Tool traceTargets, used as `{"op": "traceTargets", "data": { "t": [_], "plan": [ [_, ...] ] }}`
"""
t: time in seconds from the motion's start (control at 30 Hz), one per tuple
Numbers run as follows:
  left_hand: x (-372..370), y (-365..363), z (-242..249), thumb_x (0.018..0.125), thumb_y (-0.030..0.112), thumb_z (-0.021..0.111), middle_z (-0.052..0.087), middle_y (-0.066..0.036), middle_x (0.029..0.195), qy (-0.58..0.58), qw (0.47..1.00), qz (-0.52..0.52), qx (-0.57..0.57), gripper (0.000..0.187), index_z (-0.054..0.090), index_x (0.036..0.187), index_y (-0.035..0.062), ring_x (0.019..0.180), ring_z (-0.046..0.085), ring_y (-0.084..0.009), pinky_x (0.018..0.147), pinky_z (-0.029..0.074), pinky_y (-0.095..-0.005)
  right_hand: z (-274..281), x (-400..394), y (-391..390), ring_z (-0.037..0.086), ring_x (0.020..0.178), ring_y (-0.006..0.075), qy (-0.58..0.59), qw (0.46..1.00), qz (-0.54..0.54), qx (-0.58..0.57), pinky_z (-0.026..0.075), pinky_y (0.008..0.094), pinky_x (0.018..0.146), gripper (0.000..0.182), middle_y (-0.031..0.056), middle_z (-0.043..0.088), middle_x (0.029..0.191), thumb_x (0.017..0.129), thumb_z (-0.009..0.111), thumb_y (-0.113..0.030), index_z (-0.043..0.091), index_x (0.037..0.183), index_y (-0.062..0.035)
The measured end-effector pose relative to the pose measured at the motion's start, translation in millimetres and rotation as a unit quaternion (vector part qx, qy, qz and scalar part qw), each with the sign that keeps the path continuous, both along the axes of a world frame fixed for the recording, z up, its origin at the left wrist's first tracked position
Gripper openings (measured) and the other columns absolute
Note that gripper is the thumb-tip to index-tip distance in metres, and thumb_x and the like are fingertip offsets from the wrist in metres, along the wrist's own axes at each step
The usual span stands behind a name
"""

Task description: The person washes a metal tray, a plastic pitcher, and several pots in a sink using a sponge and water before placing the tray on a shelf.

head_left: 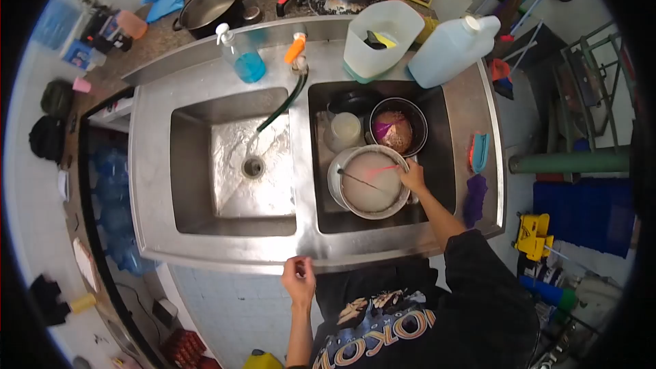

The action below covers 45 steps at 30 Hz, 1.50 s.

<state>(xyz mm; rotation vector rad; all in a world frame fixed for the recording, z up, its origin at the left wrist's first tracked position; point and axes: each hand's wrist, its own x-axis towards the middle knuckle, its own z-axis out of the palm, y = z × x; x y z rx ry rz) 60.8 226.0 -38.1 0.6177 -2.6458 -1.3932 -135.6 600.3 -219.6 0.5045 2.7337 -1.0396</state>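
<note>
My right hand (pixel 412 176) grips the right edge of a round pot (pixel 372 195) in the right basin, its fingers closed at the rim. Cloudy, whitish liquid fills the pot, with a dark thin handle and a pink utensil (pixel 383 170) in it. Behind it sits a dark pot (pixel 421 123) with brown contents and a magenta piece inside. A whitish container (pixel 344 131) stands to the left of that. My left hand (pixel 298 279) is curled closed at the sink's front edge, with nothing visible in it.
A green hose (pixel 283 104) hangs from the orange-handled tap (pixel 296 48) over the left basin (pixel 232 195), whose floor is wet. Along the back stand a blue soap bottle (pixel 247 65), a cut plastic jug (pixel 372 55) and a large jug (pixel 451 51). A brush (pixel 480 152) and purple cloth (pixel 475 199) lie right.
</note>
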Motion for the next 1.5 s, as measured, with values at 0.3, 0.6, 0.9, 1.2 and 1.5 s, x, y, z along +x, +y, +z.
{"op": "traceTargets", "data": {
  "t": [0.3, 0.6, 0.9, 1.2, 1.5],
  "plan": [
    [-181.7, 56.5, -89.8, 0.085, 0.005, 0.061, 0.053, -0.027, 0.117, -0.046, 0.931, -0.356, 0.060, 0.033, 0.049, 0.114, -0.0031, 0.107, 0.055, -0.0422, 0.086, 0.046, -0.0441, 78.4, -5.3, -99.3, 0.055, 0.097, 0.0358, 0.147, 0.965, 0.208, 0.060, 0.044, 0.0421, 0.083, 0.028, 0.0168, 0.058, 0.099, 0.079, 0.069, -0.017, 0.058, 0.098, -0.0009],
    [-190.1, 73.2, -137.7, 0.089, 0.023, 0.064, 0.058, -0.027, 0.104, -0.113, 0.954, -0.232, 0.151, 0.049, 0.037, 0.123, -0.0007, 0.094, 0.059, -0.0395, 0.085, 0.045, -0.0453, 37.4, 34.3, -127.3, 0.064, 0.071, 0.0328, 0.076, 0.995, 0.058, -0.034, 0.048, 0.0388, 0.063, 0.012, 0.0219, 0.063, 0.082, 0.089, 0.054, -0.008, 0.061, 0.093, 0.0004],
    [-184.0, 72.2, -155.7, 0.088, 0.019, 0.063, 0.062, -0.029, 0.096, -0.127, 0.947, -0.286, 0.072, 0.043, 0.040, 0.118, -0.0008, 0.090, 0.061, -0.0479, 0.078, 0.047, -0.0539, 79.4, -7.3, 2.9, 0.064, 0.068, 0.0330, 0.092, 0.974, -0.190, 0.080, 0.046, 0.0386, 0.062, 0.036, 0.0182, 0.063, 0.076, 0.098, 0.052, -0.031, 0.057, 0.091, 0.0036],
    [-194.5, 74.6, -153.4, 0.086, 0.019, 0.065, 0.060, -0.028, 0.098, -0.161, 0.944, -0.286, 0.040, 0.039, 0.043, 0.112, -0.0010, 0.092, 0.060, -0.0462, 0.078, 0.047, -0.0523, -16.3, 36.9, 35.0, 0.055, 0.110, 0.0418, -0.087, 0.968, -0.180, 0.152, 0.043, 0.0448, 0.093, 0.042, 0.0227, 0.062, 0.114, 0.096, 0.051, -0.037, 0.060, 0.113, 0.0000],
    [-334.0, 169.1, -119.1, 0.072, 0.043, 0.079, 0.038, -0.025, 0.133, -0.106, 0.954, -0.215, -0.178, 0.087, 0.033, 0.138, 0.0101, 0.120, 0.041, -0.0476, 0.091, 0.045, -0.0547, 32.5, -3.5, -11.3, 0.053, 0.107, 0.0364, 0.126, 0.977, -0.167, -0.038, 0.040, 0.0439, 0.093, 0.032, 0.0180, 0.058, 0.111, 0.092, 0.061, -0.024, 0.056, 0.115, -0.0018]
  ]
}}
